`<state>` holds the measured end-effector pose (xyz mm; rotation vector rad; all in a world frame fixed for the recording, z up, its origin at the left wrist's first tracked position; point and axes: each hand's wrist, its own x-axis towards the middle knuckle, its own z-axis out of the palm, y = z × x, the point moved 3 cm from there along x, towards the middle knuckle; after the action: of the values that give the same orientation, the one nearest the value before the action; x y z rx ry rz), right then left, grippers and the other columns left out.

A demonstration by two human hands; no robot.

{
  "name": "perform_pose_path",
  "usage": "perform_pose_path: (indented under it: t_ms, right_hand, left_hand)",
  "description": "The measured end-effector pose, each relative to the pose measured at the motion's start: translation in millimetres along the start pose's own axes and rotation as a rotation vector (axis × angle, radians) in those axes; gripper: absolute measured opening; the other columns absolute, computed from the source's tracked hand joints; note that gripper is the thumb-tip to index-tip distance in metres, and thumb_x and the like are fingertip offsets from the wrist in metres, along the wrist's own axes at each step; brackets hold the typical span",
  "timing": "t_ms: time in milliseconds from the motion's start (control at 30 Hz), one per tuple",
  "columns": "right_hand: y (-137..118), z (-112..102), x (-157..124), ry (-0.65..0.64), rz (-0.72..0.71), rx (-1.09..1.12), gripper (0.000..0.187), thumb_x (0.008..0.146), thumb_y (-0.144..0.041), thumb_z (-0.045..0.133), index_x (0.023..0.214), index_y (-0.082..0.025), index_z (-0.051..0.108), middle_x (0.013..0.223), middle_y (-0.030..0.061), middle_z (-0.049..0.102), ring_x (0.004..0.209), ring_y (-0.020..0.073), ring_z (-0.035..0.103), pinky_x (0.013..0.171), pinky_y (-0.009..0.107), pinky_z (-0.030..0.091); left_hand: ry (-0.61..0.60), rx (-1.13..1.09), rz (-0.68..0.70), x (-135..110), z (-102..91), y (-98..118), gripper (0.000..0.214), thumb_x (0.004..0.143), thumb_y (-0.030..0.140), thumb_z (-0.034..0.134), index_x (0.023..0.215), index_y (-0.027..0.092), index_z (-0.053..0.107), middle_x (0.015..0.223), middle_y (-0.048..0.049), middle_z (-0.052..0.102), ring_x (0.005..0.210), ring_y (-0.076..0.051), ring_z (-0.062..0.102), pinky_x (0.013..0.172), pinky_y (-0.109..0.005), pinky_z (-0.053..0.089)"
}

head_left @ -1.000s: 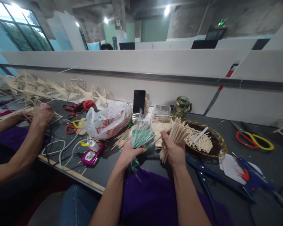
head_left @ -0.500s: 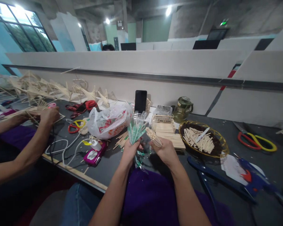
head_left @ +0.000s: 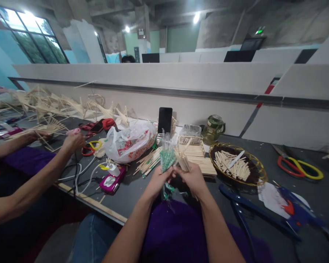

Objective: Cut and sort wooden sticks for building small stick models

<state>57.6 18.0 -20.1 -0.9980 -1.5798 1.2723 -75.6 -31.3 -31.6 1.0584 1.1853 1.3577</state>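
Observation:
My left hand [head_left: 159, 179] is closed around clear plastic wrappers with green print [head_left: 167, 156], which stick up above the fist and trail below it. In my right hand [head_left: 192, 177] a bundle of thin wooden sticks [head_left: 183, 160] is gripped upright, a few of them poking higher than the others. Both hands meet in front of my body, fingers close together or touching. Just beyond them lie a stack of sticks [head_left: 201, 164] and a small stick-built tray [head_left: 192, 148]. More loose sticks [head_left: 148, 162], some with green-printed wrapping, lie left of my left hand.
A wicker basket [head_left: 259, 170] of short sticks, blue pliers [head_left: 235, 197], a blue glue gun [head_left: 296, 208] and scissors [head_left: 301, 168] are on the right. Leftward are a plastic bag [head_left: 130, 142], a purple power strip [head_left: 113, 179] with cables and a co-worker's hand [head_left: 74, 140]. A phone [head_left: 165, 119] stands behind.
My hands have come together, the wrappers shifting right toward the stick bundle, which now stands more upright. The co-worker's hand with the pink tool has moved right.

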Motion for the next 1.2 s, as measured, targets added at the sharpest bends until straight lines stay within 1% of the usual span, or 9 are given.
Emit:
perform_pose_path:
  t_ms: [167, 333, 500, 667, 833, 933, 1000, 1100, 1200]
  right_hand:
    - [-14, -29, 0, 0.435, -0.021, 0.33, 0.037, 0.067, -0.042, 0.079, 0.088, -0.014, 0.068, 0.06, -0.0002, 0.063, 0.042, 0.0082, 0.046, 0.036, 0.02, 0.033]
    - [-23, -35, 0, 0.51, -0.033, 0.41, 0.031, 0.064, -0.037, 0.082, 0.076, -0.016, 0.064, 0.059, -0.0017, 0.06, 0.042, 0.0072, 0.046, 0.034, 0.019, 0.031]
    - [-28, -44, 0, 0.7, -0.038, 0.563, 0.031, 0.058, -0.032, 0.085, 0.068, -0.015, 0.061, 0.058, -0.0039, 0.055, 0.043, 0.0051, 0.044, 0.031, 0.015, 0.028]
    - [-29, -75, -1, 0.857, -0.077, 0.651, 0.027, 0.058, -0.028, 0.082, 0.064, -0.014, 0.06, 0.055, -0.0064, 0.049, 0.041, 0.003, 0.04, 0.031, 0.014, 0.029]
    - [-26, -113, -10, 1.009, -0.134, 0.714, 0.014, 0.067, -0.026, 0.072, 0.068, -0.015, 0.064, 0.062, -0.0025, 0.057, 0.049, 0.007, 0.051, 0.037, 0.016, 0.042]
    - [-30, -117, -13, 0.974, -0.137, 0.725, 0.015, 0.072, -0.028, 0.065, 0.068, -0.014, 0.065, 0.071, 0.0029, 0.066, 0.064, 0.0142, 0.064, 0.052, 0.025, 0.055]
    - [-33, -108, -12, 0.897, -0.097, 0.724, 0.016, 0.074, -0.03, 0.064, 0.072, -0.015, 0.065, 0.075, 0.0043, 0.069, 0.069, 0.018, 0.068, 0.06, 0.032, 0.059]
    - [-38, -83, -9, 0.781, -0.075, 0.663, 0.02, 0.072, -0.033, 0.071, 0.081, -0.016, 0.064, 0.07, 0.0015, 0.069, 0.06, 0.0176, 0.067, 0.06, 0.035, 0.058]
    - [-39, -53, -6, 0.638, -0.146, 0.573, 0.023, 0.071, -0.031, 0.076, 0.083, -0.017, 0.063, 0.062, -0.0041, 0.063, 0.051, 0.0132, 0.061, 0.058, 0.03, 0.056]
  left_hand:
    - [0.0, 0.136, 0.048, 0, -3.8, 0, 0.042, 0.079, 0.053, 0.062, 0.06, 0.016, 0.06, 0.047, 0.0035, 0.044, 0.044, -0.01, 0.036, 0.047, -0.023, 0.025]
    - [-0.002, 0.282, 0.107, 0, -3.0, -1, 0.03, 0.082, 0.04, 0.059, 0.062, 0.017, 0.059, 0.055, 0.0014, 0.052, 0.051, -0.012, 0.043, 0.052, -0.024, 0.033]
    - [0.072, 0.333, 0.147, 2, -7.7, 5, 0.022, 0.078, 0.033, 0.061, 0.062, 0.019, 0.056, 0.057, 0.0018, 0.054, 0.056, -0.014, 0.047, 0.058, -0.025, 0.038]
    - [0.335, 0.269, 0.194, 4, -29.0, 7, 0.012, 0.067, 0.028, 0.069, 0.062, 0.019, 0.062, 0.061, 0.0009, 0.057, 0.065, -0.017, 0.052, 0.066, -0.027, 0.041]
    - [0.709, 0.125, 0.221, 7, -55.5, 1, 0.029, 0.076, 0.045, 0.059, 0.062, 0.02, 0.052, 0.052, 0.005, 0.041, 0.051, -0.012, 0.04, 0.052, -0.024, 0.035]
    - [0.86, 0.034, 0.242, 6, -61.0, 0, 0.036, 0.08, 0.051, 0.052, 0.062, 0.021, 0.045, 0.05, 0.008, 0.033, 0.044, -0.008, 0.031, 0.046, -0.022, 0.029]
    - [0.884, 0.035, 0.25, 4, -60.1, 2, 0.033, 0.078, 0.05, 0.057, 0.066, 0.02, 0.05, 0.051, 0.0072, 0.039, 0.045, -0.009, 0.038, 0.048, -0.022, 0.032]
    - [0.807, 0.26, 0.231, 3, -55.6, 9, 0.027, 0.068, 0.038, 0.072, 0.081, 0.018, 0.061, 0.066, 0.0013, 0.059, 0.062, -0.015, 0.056, 0.061, -0.025, 0.042]
    - [0.69, 0.646, 0.12, 3, -51.5, 14, 0.023, 0.071, 0.029, 0.069, 0.091, 0.021, 0.063, 0.081, -0.0032, 0.068, 0.078, -0.022, 0.063, 0.069, -0.028, 0.044]
